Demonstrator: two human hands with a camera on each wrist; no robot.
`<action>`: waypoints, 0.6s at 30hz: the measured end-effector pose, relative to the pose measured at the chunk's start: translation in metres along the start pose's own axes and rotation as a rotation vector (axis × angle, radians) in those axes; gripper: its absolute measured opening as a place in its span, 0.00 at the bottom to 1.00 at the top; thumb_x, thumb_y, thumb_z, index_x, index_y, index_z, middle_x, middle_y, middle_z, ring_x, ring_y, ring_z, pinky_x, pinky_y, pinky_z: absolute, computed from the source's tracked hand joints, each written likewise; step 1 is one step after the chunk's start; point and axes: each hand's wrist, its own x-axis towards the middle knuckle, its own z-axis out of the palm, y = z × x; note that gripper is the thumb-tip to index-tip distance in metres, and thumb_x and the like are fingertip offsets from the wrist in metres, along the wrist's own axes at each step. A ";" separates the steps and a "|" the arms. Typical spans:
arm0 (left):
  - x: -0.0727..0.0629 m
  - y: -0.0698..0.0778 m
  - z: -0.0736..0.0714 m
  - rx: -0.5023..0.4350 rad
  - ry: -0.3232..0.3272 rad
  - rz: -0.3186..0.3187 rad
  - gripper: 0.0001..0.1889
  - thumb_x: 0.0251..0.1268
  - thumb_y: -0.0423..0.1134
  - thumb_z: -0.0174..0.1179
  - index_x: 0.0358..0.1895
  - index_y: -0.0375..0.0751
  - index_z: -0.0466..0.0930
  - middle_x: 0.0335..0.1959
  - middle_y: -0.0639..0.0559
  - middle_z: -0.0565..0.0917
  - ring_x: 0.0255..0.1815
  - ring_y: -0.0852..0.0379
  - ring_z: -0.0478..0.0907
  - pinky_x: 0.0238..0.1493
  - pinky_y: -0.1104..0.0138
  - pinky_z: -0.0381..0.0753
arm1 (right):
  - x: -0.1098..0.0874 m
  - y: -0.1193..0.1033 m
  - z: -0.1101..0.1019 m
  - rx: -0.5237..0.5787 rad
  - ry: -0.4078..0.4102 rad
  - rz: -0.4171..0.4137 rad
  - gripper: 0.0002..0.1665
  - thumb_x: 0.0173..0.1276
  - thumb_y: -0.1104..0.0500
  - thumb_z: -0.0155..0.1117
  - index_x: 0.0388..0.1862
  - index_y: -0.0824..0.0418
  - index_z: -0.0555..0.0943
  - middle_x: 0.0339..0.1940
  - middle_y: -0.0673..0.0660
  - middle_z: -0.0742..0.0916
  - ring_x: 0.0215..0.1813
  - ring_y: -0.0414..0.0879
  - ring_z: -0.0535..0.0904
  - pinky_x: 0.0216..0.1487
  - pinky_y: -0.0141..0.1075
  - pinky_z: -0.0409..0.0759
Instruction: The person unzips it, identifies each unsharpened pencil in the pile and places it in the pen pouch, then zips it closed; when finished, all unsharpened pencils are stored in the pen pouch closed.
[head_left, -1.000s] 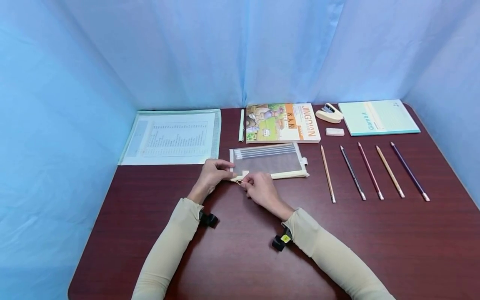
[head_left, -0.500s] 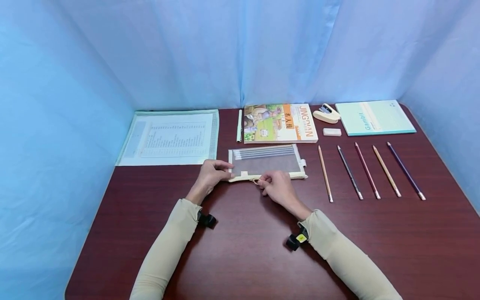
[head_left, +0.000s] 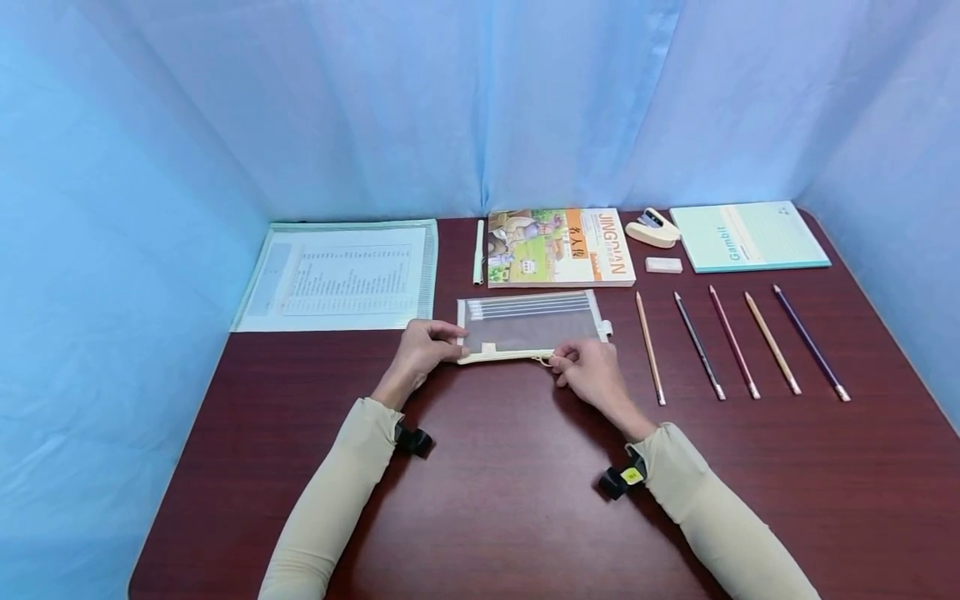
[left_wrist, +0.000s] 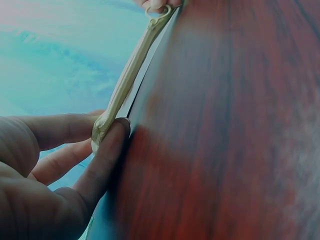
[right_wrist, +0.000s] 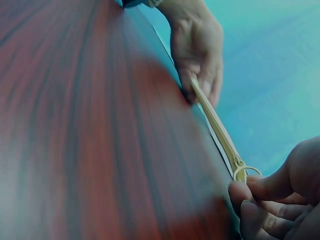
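Note:
A zipped mesh pencil pouch (head_left: 517, 332) with a cream border lies on the table in front of me. Several pencils (head_left: 528, 305) show through its mesh along the far side. My left hand (head_left: 417, 354) pinches the pouch's near left corner between thumb and fingers. In the left wrist view the cream zip edge (left_wrist: 131, 75) runs away from that grip. With thumb and index finger, my right hand (head_left: 592, 371) pinches the ring-shaped zip pull (right_wrist: 248, 170) towards the right end of the zip. The zip behind the pull looks closed in the right wrist view.
Several pencils (head_left: 733, 343) lie in a row to the right. Along the back are a document folder (head_left: 348, 275), a pen (head_left: 478, 252), a book (head_left: 558, 247), a small cream gadget (head_left: 651, 233), an eraser (head_left: 663, 265) and a notebook (head_left: 750, 236).
My right hand has slid the zip pull rightwards along the pouch's near edge, from near the left corner towards the right end. My left hand stays at the left corner.

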 end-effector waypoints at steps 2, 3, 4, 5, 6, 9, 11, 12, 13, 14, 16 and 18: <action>0.000 0.000 -0.001 -0.001 0.000 0.001 0.17 0.48 0.21 0.71 0.46 0.25 0.86 0.21 0.58 0.77 0.25 0.63 0.72 0.24 0.77 0.74 | -0.001 0.006 -0.006 -0.023 0.020 0.004 0.08 0.67 0.61 0.66 0.30 0.62 0.87 0.22 0.55 0.90 0.17 0.34 0.82 0.33 0.25 0.80; 0.000 0.001 -0.001 -0.003 0.001 0.000 0.17 0.47 0.21 0.71 0.46 0.25 0.86 0.21 0.58 0.77 0.25 0.63 0.72 0.24 0.78 0.74 | -0.001 0.008 -0.009 -0.032 0.028 0.008 0.08 0.67 0.61 0.66 0.30 0.62 0.87 0.21 0.55 0.90 0.17 0.34 0.82 0.34 0.25 0.79; -0.001 0.001 -0.001 -0.002 0.002 -0.001 0.17 0.48 0.21 0.71 0.46 0.25 0.86 0.21 0.58 0.77 0.25 0.63 0.72 0.24 0.78 0.74 | -0.001 0.010 -0.011 -0.040 0.034 0.007 0.08 0.67 0.61 0.66 0.30 0.62 0.87 0.21 0.55 0.90 0.17 0.34 0.82 0.34 0.25 0.79; -0.001 0.001 -0.001 0.000 0.002 -0.001 0.17 0.48 0.21 0.71 0.46 0.25 0.86 0.21 0.58 0.77 0.25 0.63 0.72 0.24 0.78 0.74 | -0.001 0.013 -0.014 -0.044 0.038 0.007 0.08 0.67 0.61 0.66 0.30 0.62 0.87 0.21 0.55 0.90 0.18 0.34 0.82 0.34 0.25 0.79; -0.001 0.001 -0.002 0.001 0.003 -0.002 0.18 0.48 0.22 0.71 0.46 0.25 0.86 0.21 0.58 0.77 0.26 0.63 0.72 0.24 0.78 0.74 | -0.001 0.015 -0.016 -0.051 0.042 0.005 0.07 0.67 0.61 0.66 0.30 0.62 0.87 0.21 0.55 0.90 0.18 0.34 0.82 0.33 0.25 0.78; -0.001 0.001 -0.002 0.006 0.001 -0.001 0.17 0.48 0.22 0.71 0.46 0.25 0.86 0.21 0.58 0.77 0.26 0.63 0.71 0.24 0.77 0.74 | -0.002 0.020 -0.023 -0.061 0.048 0.007 0.08 0.67 0.61 0.66 0.30 0.62 0.86 0.19 0.54 0.89 0.18 0.35 0.82 0.32 0.24 0.76; -0.001 0.001 -0.002 0.004 -0.002 -0.003 0.17 0.49 0.22 0.71 0.46 0.25 0.85 0.21 0.58 0.77 0.26 0.63 0.72 0.25 0.77 0.74 | -0.004 0.022 -0.028 -0.061 0.055 0.010 0.07 0.68 0.62 0.65 0.30 0.63 0.86 0.19 0.55 0.89 0.18 0.35 0.82 0.32 0.22 0.75; -0.001 0.000 -0.001 0.001 -0.004 -0.004 0.17 0.49 0.22 0.71 0.46 0.25 0.85 0.21 0.58 0.77 0.25 0.64 0.72 0.25 0.77 0.74 | -0.005 0.024 -0.031 -0.062 0.060 0.011 0.07 0.68 0.62 0.65 0.30 0.63 0.86 0.19 0.55 0.89 0.18 0.36 0.82 0.31 0.22 0.74; -0.001 0.000 -0.001 0.000 -0.006 -0.006 0.17 0.49 0.22 0.71 0.46 0.25 0.85 0.21 0.58 0.77 0.25 0.64 0.72 0.25 0.78 0.75 | -0.006 0.025 -0.034 -0.064 0.065 0.014 0.07 0.68 0.62 0.65 0.30 0.63 0.86 0.19 0.55 0.89 0.18 0.36 0.82 0.31 0.21 0.74; -0.001 0.000 -0.001 -0.005 -0.007 -0.008 0.18 0.49 0.22 0.71 0.47 0.25 0.85 0.21 0.58 0.77 0.25 0.64 0.72 0.25 0.78 0.75 | -0.007 0.027 -0.037 -0.065 0.071 0.020 0.07 0.68 0.63 0.65 0.30 0.64 0.86 0.19 0.56 0.89 0.18 0.37 0.83 0.30 0.21 0.74; -0.001 0.000 0.000 -0.008 -0.009 -0.010 0.18 0.49 0.22 0.71 0.47 0.25 0.85 0.22 0.58 0.77 0.25 0.64 0.72 0.25 0.78 0.75 | -0.010 0.032 -0.044 -0.068 0.083 0.029 0.07 0.68 0.63 0.65 0.31 0.64 0.86 0.19 0.56 0.89 0.18 0.38 0.83 0.28 0.21 0.73; -0.001 0.000 0.000 -0.012 -0.009 -0.009 0.18 0.49 0.22 0.71 0.47 0.25 0.85 0.22 0.58 0.77 0.25 0.64 0.72 0.25 0.78 0.75 | -0.013 0.037 -0.052 -0.082 0.094 0.041 0.08 0.69 0.62 0.65 0.31 0.64 0.86 0.19 0.56 0.89 0.18 0.38 0.83 0.26 0.22 0.73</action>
